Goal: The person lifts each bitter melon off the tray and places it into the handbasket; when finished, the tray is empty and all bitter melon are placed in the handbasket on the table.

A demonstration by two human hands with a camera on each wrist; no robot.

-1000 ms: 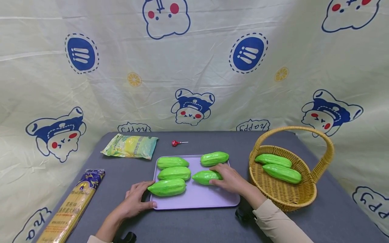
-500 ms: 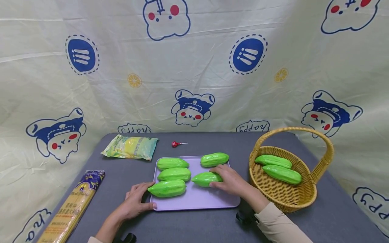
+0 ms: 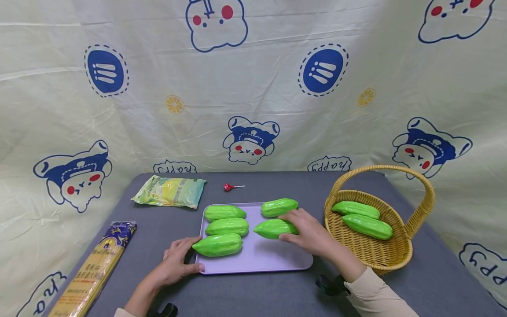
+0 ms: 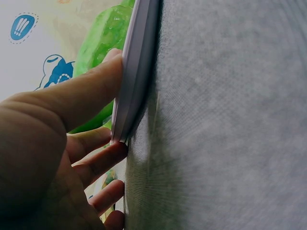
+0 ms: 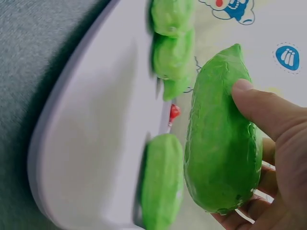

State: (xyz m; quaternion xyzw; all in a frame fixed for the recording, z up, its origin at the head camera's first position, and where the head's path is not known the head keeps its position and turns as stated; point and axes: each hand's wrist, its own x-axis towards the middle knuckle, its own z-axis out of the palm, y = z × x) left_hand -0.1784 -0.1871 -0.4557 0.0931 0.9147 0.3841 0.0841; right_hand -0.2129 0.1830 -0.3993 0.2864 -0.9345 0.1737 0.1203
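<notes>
In the head view, the right hand (image 3: 310, 235) holds a green gourd (image 3: 274, 229) over the right half of a lilac tray (image 3: 261, 259) on the table (image 3: 245, 295), beside three gourds (image 3: 227, 226) in a column and another gourd (image 3: 279, 207) at the far right, a wicker basket (image 3: 372, 259) standing further right. The left wrist view shows the left hand (image 4: 45, 143) gripping the tray's corner, thumb on the rim and fingers against the edge. In the right wrist view, the held gourd sits between thumb and bent fingers, clear of the tray.
</notes>
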